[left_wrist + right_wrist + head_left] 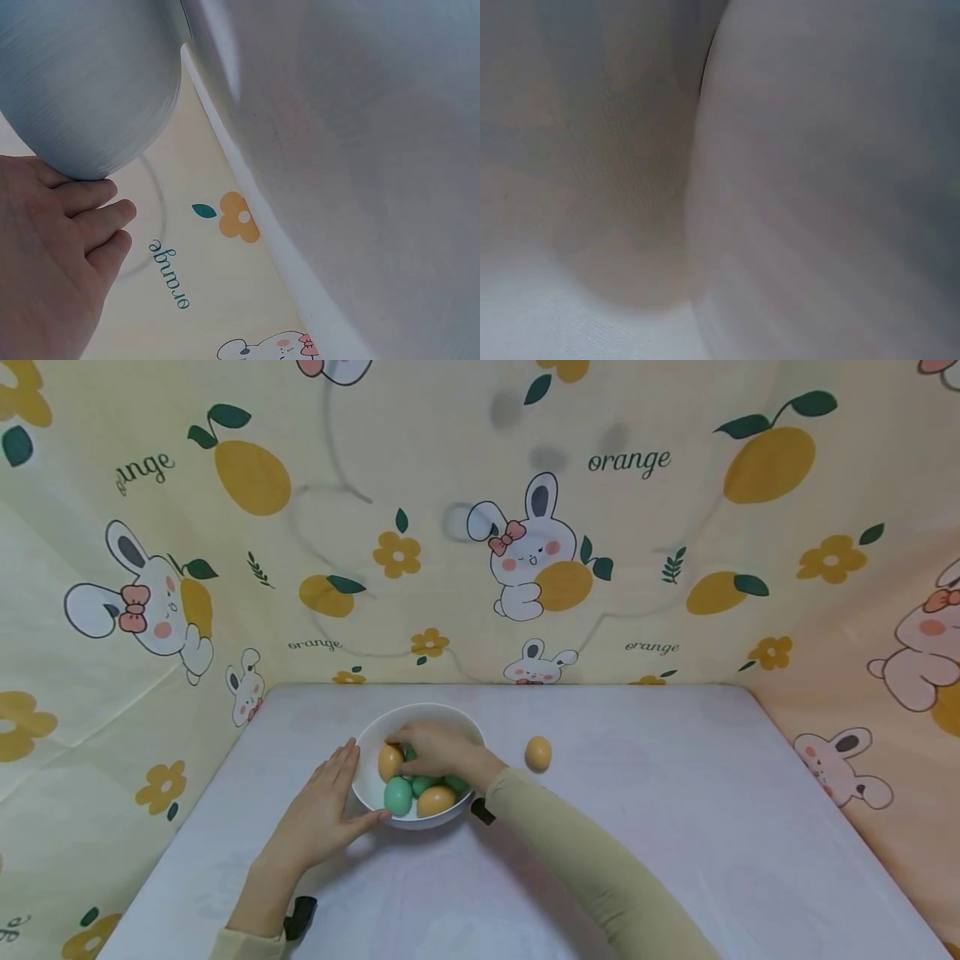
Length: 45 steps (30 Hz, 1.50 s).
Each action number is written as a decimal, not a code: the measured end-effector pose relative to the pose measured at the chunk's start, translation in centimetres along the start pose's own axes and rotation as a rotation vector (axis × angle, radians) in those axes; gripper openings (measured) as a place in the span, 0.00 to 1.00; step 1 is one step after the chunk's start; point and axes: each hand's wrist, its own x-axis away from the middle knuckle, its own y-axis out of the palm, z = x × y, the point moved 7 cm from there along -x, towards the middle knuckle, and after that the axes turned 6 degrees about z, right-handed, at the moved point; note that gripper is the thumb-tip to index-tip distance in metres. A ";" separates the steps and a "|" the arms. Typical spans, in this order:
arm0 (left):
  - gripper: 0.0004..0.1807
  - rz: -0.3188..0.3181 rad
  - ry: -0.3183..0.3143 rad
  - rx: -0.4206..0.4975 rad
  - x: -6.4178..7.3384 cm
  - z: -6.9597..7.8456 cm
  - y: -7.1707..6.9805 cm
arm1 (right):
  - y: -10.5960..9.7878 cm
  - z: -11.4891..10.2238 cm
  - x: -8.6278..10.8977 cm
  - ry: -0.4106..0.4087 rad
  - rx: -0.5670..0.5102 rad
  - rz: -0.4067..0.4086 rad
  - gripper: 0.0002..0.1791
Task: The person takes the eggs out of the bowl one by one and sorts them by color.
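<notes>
A white bowl (365,793) stands on the table, with several yellow and green eggs inside. My left hand (318,818) rests against the bowl's left side, thumb at the near rim and fingers extended. In the left wrist view, those fingers (97,214) touch the outer wall of the bowl (90,82). My right hand (435,749) reaches into the bowl and pinches a yellow egg (389,762) between thumb and fingers. Near it lie a green egg (398,796) and another yellow egg (437,801). The right wrist view is blurred and shows no fingers.
One yellow egg (538,753) lies on the white table (637,793), right of the bowl. Printed cloth (450,460) with rabbits and oranges hangs behind the table and along both sides.
</notes>
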 end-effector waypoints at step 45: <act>0.63 0.003 -0.002 0.004 0.0 -0.2 0.2 | -1.1 -0.3 0.7 0.009 -0.176 0.100 0.32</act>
